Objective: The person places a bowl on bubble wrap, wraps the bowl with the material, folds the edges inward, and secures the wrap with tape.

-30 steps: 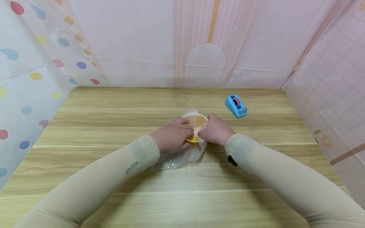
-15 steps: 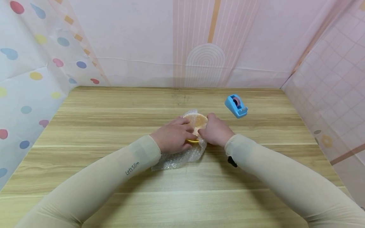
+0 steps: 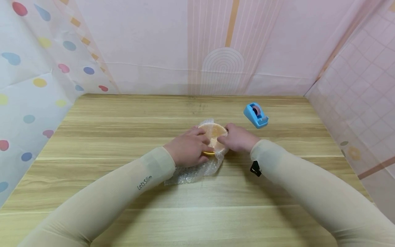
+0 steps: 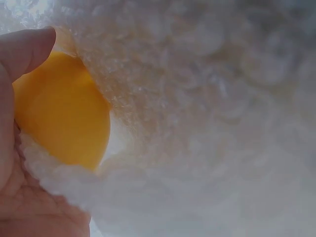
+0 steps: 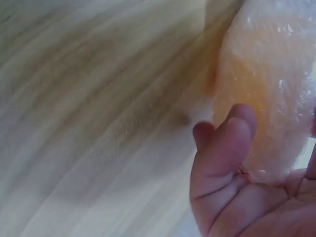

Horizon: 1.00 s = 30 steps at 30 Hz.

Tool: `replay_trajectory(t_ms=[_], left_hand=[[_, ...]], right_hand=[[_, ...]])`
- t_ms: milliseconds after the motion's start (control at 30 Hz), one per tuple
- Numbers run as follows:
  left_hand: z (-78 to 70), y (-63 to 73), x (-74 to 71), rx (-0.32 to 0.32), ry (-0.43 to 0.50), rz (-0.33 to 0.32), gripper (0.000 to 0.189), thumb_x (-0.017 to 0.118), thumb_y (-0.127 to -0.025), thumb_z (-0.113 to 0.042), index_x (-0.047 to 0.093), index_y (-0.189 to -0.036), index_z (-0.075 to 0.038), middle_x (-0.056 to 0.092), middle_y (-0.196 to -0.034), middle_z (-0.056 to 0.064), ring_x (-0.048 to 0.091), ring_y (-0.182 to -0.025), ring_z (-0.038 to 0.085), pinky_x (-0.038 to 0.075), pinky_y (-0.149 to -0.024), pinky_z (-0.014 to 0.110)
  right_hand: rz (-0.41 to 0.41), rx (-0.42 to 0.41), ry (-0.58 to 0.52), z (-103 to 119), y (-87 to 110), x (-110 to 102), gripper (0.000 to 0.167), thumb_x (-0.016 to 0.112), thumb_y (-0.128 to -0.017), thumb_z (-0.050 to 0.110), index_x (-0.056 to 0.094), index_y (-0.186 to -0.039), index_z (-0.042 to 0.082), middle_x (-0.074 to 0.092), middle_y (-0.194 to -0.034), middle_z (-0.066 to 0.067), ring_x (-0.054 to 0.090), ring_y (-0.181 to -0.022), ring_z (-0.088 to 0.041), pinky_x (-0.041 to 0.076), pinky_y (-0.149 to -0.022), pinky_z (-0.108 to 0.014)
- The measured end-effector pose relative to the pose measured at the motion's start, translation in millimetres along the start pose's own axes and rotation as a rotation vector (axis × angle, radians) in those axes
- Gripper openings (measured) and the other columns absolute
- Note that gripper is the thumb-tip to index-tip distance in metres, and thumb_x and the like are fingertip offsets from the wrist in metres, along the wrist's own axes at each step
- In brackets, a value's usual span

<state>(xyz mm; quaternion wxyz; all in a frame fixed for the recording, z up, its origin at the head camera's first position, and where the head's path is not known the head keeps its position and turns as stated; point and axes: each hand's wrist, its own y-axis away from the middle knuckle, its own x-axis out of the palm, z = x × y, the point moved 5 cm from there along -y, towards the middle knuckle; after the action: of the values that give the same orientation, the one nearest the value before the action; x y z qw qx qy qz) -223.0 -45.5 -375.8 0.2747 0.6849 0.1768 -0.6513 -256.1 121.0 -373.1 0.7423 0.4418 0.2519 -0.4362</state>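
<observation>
A yellow bowl [image 3: 210,153] sits near the middle of the table, partly covered by clear bubble wrap [image 3: 197,173]. The wrap folds over its rim and a loose flap spreads towards the front left. My left hand [image 3: 188,147] holds the bowl's left side, fingers reaching over the rim into it. In the left wrist view the thumb lies against the bare yellow wall [image 4: 69,113]. At the right rim my right hand [image 3: 240,138] pinches the wrap, thumb inside the bowl. Its curled fingers press the wrapped outer wall [image 5: 247,89] in the right wrist view.
A blue tape dispenser [image 3: 256,115] with a roll of tape stands at the back right of the wooden table [image 3: 197,219]. Patterned cloth walls [image 3: 148,51] rise behind the table and on both sides.
My right hand has shifted slightly right, its thumb drawing back from the bowl's middle towards the rim. The fingers of my left hand have slid a little over the bowl's front.
</observation>
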Motion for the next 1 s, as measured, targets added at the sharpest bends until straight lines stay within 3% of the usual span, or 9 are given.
replay_trajectory(t_ms=[133,367,567,800,1000], left_hand=[[0.5,0.3,-0.2,-0.004,0.013,0.008,0.04,0.061,-0.105,-0.042,0.067,-0.143,-0.031,0.063,-0.148,0.002,0.038,-0.154,0.038,0.015,-0.133,0.054],[2.5,0.8,-1.9,0.003,0.072,-0.001,0.038,0.063,-0.103,-0.041,0.071,-0.137,-0.026,0.065,-0.146,0.001,0.038,-0.154,0.036,0.016,-0.133,0.052],[5.8,0.0,-3.9,0.002,0.121,-0.035,0.04,0.066,-0.101,-0.038,0.069,-0.134,-0.015,0.07,-0.139,-0.001,0.042,-0.152,0.032,0.018,-0.133,0.048],[8.1,-1.9,-4.7,-0.015,0.176,-0.071,0.036,0.071,-0.098,-0.033,0.067,-0.129,-0.016,0.072,-0.121,-0.004,0.05,-0.138,0.024,0.022,-0.132,0.043],[4.4,0.1,-3.7,0.042,0.113,-0.06,0.037,0.068,-0.101,-0.037,0.07,-0.133,-0.019,0.072,-0.132,-0.003,0.049,-0.141,0.027,0.023,-0.131,0.054]], right_hand=[[-0.002,0.011,-0.004,0.5,-1.1,1.9,0.065,0.055,-0.105,0.041,0.039,-0.154,0.001,0.063,-0.133,-0.017,0.062,-0.111,-0.031,0.053,-0.101,-0.046],[-0.031,0.069,0.001,3.0,-1.8,6.4,0.071,0.053,-0.107,0.039,0.029,-0.161,0.001,0.05,-0.157,-0.022,0.059,-0.126,-0.033,0.046,-0.116,-0.054],[-0.057,0.096,0.025,3.2,-3.5,8.6,0.067,0.052,-0.109,0.039,0.032,-0.159,-0.001,0.056,-0.15,-0.022,0.063,-0.113,-0.032,0.054,-0.106,-0.049],[-0.063,0.132,0.05,4.3,-4.0,10.2,0.07,0.052,-0.109,0.04,0.029,-0.16,-0.001,0.056,-0.149,-0.023,0.063,-0.111,-0.032,0.056,-0.099,-0.046],[-0.054,0.152,0.072,6.7,-3.0,9.9,0.07,0.052,-0.108,0.04,0.029,-0.159,-0.002,0.058,-0.145,-0.022,0.064,-0.107,-0.031,0.056,-0.093,-0.043]])
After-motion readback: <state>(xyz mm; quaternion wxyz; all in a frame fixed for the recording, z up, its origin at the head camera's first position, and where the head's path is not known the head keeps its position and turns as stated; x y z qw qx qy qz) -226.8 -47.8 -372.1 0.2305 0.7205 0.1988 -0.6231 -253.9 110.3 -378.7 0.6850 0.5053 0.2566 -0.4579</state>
